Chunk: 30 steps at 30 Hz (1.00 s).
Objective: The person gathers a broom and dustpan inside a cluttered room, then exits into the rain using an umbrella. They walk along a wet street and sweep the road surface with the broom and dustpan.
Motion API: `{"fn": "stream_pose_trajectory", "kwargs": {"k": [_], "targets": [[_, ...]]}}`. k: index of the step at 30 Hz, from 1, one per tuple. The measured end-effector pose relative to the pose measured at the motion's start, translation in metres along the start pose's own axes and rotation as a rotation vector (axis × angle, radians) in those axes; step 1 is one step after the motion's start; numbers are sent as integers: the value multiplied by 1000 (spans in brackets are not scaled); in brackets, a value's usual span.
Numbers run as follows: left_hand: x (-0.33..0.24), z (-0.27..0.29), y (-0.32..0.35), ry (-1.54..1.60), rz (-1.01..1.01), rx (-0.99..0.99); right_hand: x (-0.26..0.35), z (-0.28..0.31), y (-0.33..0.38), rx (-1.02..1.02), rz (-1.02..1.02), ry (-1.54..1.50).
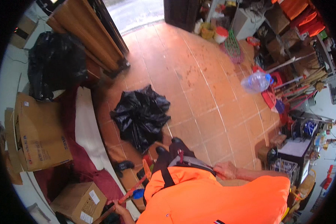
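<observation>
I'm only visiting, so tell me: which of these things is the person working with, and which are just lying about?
In use:
long reddish handle, gripped by the left hand
right hand at the waist; whether it holds anything is unclear

Lying about:
large cardboard box
smaller cardboard box
clear plastic bottle
shiny black bundle, seemingly unheld

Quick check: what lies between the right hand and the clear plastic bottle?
In the head view, only reddish-orange floor tiles show between the right hand and the clear plastic bottle.
</observation>
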<state>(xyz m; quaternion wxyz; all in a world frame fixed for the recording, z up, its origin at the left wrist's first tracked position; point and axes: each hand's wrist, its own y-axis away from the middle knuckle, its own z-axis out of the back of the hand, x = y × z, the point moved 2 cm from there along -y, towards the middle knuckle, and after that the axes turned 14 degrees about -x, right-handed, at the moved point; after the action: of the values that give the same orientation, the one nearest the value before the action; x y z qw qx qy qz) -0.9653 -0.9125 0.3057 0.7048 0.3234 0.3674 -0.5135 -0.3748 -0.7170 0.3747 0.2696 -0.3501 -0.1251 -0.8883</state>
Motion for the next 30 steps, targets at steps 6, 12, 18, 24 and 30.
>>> {"fn": "stream_pose_trajectory", "kwargs": {"k": [6, 12, 18, 24, 30], "targets": [[60, -16, -27, -33, -154, 162, 3, 5, -10, -119, -50, -115], [57, -31, -14, -11, -131, 116, 5, 8, -22, -198, -88, -14], [65, -39, -14, 6, -114, 89, -6, 0, -27, -112, -149, 71], [69, -29, -15, 5, -109, 56, -15, -7, -30, 130, -283, 229], [83, -20, -20, 17, -102, 44, -32, -11, -31, 294, -643, -88]]}}
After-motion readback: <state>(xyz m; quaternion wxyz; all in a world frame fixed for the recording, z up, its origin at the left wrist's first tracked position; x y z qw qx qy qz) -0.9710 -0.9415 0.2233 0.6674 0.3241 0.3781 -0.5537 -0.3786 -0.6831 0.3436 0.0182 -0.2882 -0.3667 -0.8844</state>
